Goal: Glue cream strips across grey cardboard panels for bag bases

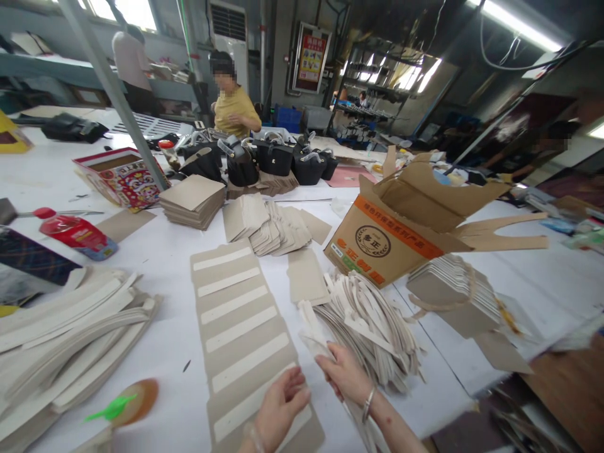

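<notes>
My left hand [282, 402] rests over the lower part of a row of grey-beige panels [238, 314], its fingers curled near a pale strip; whether it grips anything is hidden. Each panel bears a pale strip across it. My right hand [346, 371], with a bangle at the wrist, is closed on a pale strip [316, 336] just right of the row. Beside that hand lies a large loose bundle of pale strips [372, 321]. A small stack of panels [306, 277] sits above the bundle.
Panel stacks [193, 201] and a fanned pile [267, 223] lie ahead. An open cardboard box [382, 233] stands right, with more panels [457, 289]. Long curved strips [70, 340], a red bottle [75, 233] and a green-tipped container [136, 402] are left. A person in yellow [236, 113] stands beyond black bags [274, 157].
</notes>
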`<state>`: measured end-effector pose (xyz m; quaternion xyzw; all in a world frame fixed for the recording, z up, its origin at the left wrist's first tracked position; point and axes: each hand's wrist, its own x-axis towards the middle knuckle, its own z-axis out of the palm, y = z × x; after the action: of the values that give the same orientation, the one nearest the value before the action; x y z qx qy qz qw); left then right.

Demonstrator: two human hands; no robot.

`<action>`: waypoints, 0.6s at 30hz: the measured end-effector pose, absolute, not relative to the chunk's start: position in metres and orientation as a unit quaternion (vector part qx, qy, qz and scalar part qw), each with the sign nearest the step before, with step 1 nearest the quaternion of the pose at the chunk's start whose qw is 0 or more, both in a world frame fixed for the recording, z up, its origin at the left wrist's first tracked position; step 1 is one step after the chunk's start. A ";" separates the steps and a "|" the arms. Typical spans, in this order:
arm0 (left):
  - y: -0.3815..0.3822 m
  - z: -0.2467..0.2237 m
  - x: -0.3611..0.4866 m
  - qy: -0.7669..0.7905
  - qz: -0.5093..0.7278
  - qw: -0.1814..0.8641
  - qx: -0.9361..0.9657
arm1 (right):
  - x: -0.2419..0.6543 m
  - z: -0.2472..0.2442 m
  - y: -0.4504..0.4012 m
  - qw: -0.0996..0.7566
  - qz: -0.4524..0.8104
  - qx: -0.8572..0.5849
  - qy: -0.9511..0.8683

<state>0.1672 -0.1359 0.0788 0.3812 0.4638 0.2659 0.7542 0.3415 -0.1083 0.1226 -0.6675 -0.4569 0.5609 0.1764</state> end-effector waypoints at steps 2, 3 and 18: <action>-0.132 0.100 0.174 0.392 0.303 0.800 0.337 | 0.322 0.145 -0.115 0.208 0.678 -0.595 -0.378; -0.131 0.111 0.176 0.362 0.311 0.823 0.307 | 0.312 0.153 -0.119 0.220 0.717 -0.566 -0.342; -0.165 0.154 0.135 0.473 0.320 0.766 0.296 | 0.220 0.173 -0.156 0.266 0.762 -0.531 -0.257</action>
<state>0.1345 -0.1651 0.1541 0.2963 0.4726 0.3200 0.7658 0.2204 -0.1563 0.1732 -0.5308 -0.2571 0.7623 0.2664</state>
